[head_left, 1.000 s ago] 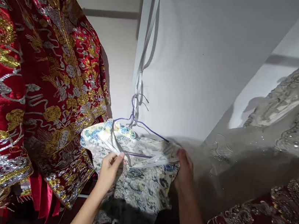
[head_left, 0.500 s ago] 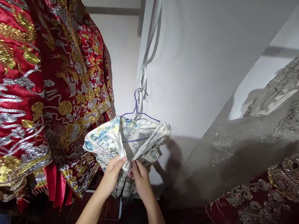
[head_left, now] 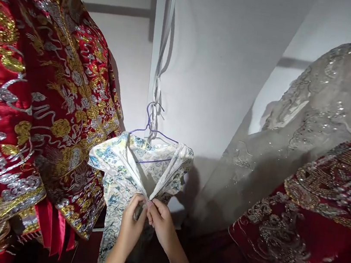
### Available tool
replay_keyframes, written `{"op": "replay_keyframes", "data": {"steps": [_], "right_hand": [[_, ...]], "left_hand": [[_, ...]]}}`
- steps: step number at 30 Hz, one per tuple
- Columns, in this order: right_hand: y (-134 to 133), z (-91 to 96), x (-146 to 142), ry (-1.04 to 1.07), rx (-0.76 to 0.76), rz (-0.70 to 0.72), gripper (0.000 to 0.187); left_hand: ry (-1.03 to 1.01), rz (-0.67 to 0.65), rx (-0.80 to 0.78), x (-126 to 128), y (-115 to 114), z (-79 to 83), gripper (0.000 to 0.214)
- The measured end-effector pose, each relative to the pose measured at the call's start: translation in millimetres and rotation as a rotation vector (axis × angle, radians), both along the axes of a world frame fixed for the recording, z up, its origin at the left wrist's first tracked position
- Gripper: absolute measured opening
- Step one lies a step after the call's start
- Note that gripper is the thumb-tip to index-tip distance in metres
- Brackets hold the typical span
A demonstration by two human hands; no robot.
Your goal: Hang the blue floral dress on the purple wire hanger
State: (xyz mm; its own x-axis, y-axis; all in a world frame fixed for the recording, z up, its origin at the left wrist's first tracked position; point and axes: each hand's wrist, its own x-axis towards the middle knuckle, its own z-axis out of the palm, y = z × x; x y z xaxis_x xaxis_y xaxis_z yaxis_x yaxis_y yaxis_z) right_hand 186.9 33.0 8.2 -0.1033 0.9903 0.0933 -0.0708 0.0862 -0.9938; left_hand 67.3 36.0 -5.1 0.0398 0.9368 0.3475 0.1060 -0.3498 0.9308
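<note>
A sleeveless-looking floral dress, white with blue and yellow print, hangs from a thin purple hanger. Its front or back is parted in a deep V, and the two edges meet at my hands. My left hand is closed in a pinch on the fabric at the bottom of the V. Right beside it, fingertips almost touching, my right hand pinches the same spot from the other side. Any small fastener or zip pull between the fingers is too small to make out. My forearms hide part of the lower dress.
A red jacket with gold and silver embroidery hangs close on the left. To the right are a pale beaded gown and a dark red beaded garment. A twisted white strap runs down the wall and bears the hanger.
The view has shifted, so everything sits further left. My hands have drawn together at the bottom of the V, and the bunched dress now hangs straighter, with more of its left side showing.
</note>
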Motion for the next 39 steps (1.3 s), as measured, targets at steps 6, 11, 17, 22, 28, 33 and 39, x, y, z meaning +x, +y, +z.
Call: {"op": "replay_keyframes", "data": {"steps": [6,11,17,22,28,33,39], "right_hand": [[14,26.1,17,-0.051,-0.086,0.082,0.046],[44,58.5,28,0.045,-0.125,-0.030,0.047],[80,108.5,24,0.143,-0.016,-0.004,0.041],[111,154.7,19,0.217,0.078,-0.069,0.037],[114,169.6,3,0.164,0.159,0.024,0.035],[94,158.1,-1,0.181,0.184,0.021,0.033],[73,152.5,1,0.121,0.191,0.052,0.035]], "left_hand": [[0.170,-0.013,0.044,9,4,8.3,0.019],[0.202,-0.020,0.081,17,12,-0.9,0.019],[0.216,0.059,0.100,20,20,1.9,0.021],[0.255,0.027,0.093,20,19,2.5,0.022],[0.243,-0.027,-0.031,1,21,4.7,0.018],[0.202,-0.134,-0.031,-19,28,32.3,0.010],[0.045,0.035,0.262,-30,53,108.2,0.039]]}}
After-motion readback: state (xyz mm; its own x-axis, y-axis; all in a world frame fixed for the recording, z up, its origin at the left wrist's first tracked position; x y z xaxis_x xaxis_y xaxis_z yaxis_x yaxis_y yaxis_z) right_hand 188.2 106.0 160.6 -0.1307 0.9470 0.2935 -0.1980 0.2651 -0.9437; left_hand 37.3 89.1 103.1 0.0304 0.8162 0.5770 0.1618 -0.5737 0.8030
